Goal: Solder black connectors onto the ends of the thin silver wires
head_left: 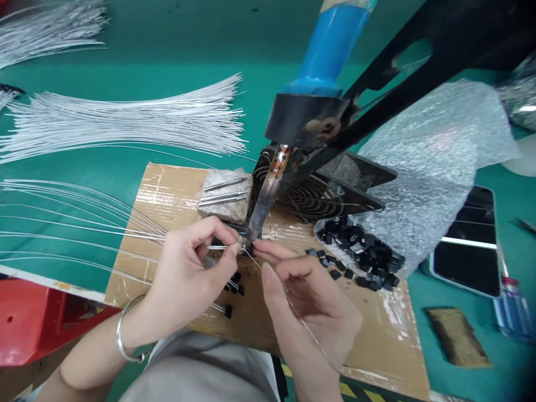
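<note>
Below the tip of a blue-handled soldering iron (272,190), fixed on a black stand, both hands meet. My left hand (201,251) pinches a thin white wire (215,247) near its end, close to the iron's tip. Between the fingers of my right hand (305,301) runs a thin strand of solder wire (304,324), its end reaching the tip. Fingers partly hide the joint there. Under my left hand lie several white wires ending in small black connectors (227,310).
Cardboard (167,190) covers the work area. A pad with metal rods (226,209), a black fan (310,195), a pile of black connectors (364,251) on bubble wrap (435,156), a phone (467,245), a brown sponge (458,336) and a white wire bundle (125,123) surround the hands.
</note>
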A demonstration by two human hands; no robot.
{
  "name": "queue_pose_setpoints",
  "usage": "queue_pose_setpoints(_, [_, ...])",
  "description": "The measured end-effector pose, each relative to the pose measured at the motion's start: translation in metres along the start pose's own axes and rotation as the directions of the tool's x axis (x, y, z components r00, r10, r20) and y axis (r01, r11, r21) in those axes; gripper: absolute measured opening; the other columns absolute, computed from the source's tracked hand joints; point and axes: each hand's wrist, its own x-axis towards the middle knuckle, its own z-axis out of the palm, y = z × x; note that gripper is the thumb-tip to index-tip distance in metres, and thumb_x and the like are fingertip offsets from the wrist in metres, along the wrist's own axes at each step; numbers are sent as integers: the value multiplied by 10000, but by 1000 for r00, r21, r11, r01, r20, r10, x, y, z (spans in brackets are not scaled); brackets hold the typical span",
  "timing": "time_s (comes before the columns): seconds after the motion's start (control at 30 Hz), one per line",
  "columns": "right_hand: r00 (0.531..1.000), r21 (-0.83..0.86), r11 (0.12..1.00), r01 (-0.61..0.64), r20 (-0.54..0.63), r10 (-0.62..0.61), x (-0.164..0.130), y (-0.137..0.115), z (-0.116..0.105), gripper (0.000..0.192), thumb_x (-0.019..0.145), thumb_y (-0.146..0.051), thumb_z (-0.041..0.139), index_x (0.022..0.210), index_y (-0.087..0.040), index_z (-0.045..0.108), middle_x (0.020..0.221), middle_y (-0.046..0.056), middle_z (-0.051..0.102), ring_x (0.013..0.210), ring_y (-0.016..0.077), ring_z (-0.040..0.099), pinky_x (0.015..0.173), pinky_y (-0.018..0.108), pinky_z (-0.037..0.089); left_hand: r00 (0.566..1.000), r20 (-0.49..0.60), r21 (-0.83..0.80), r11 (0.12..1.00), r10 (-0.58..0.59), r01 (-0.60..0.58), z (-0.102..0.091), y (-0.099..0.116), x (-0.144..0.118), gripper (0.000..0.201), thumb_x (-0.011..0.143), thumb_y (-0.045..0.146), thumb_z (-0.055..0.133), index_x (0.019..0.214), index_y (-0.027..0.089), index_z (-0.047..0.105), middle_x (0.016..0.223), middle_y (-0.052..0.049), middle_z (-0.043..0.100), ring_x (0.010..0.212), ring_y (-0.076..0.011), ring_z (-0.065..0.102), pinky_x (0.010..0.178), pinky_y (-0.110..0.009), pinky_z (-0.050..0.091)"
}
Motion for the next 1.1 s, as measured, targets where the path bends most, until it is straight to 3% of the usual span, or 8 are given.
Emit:
queue_pose_setpoints(0.33, [1000,-28,1000,2,-21,-3,2,-3,1,174,925,-154,689,787,-226,609,1119,71,808,1054,223,781,964,375,635,1000,12,-22,1000,-11,12,-2,5,1,97,836,164,655,742,189,653,778,-21,733,725,-168,666,550,-263,416])
queue_pose_setpoints(0.9, [1000,-8,1000,11,-7,-11,2,-3,0,183,913,-114,694,797,-233,617,1136,44,804,1073,193,773,970,330,624,999,14,-49,998,30,-29,-2,6,4,113,835,128,659,739,188,661,767,-9,730,692,-145,642,563,-257,421])
queue_pose_setpoints(1.1, [1000,-18,1000,14,-22,-15,2,-4,1,173,921,-152,696,790,-228,612,1122,76,808,1058,225,780,964,381,637,999,3,-45,998,38,-38,-1,5,5,108,828,129,671,739,191,663,804,-25,756,701,-152,657,560,-256,437])
